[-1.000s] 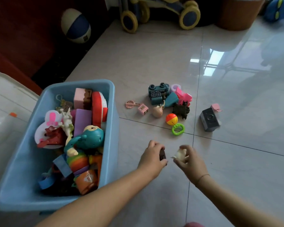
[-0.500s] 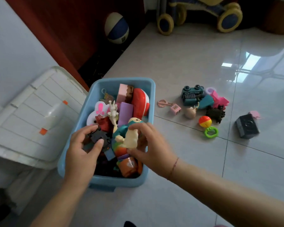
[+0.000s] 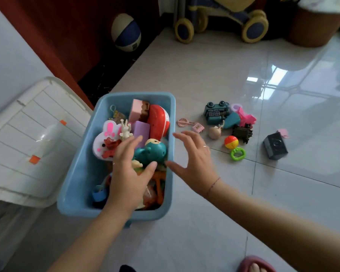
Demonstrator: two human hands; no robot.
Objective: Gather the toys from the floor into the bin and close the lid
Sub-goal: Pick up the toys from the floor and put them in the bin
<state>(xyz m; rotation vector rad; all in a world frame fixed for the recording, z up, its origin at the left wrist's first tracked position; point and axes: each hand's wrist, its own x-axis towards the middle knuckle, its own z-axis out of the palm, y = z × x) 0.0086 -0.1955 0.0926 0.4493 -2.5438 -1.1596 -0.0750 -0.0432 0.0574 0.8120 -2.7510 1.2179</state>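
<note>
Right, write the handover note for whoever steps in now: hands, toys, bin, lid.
Left hand: open, empty, over the blue plastic bin.
Right hand: open, empty, by the bin's right rim.
Done: the bin holds many toys.
Left: the cluster on the floor to the right of the bin, including the teal toy car, red-and-yellow ball rattle, black cube-shaped toy camera and pink plastic key. Then fit the white ribbed plastic lid, which lies to the left of the bin.

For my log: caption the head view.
Left hand open over the toy-filled light blue plastic bin, right hand open at its rim; small toys lie on the tiled floor.
</note>
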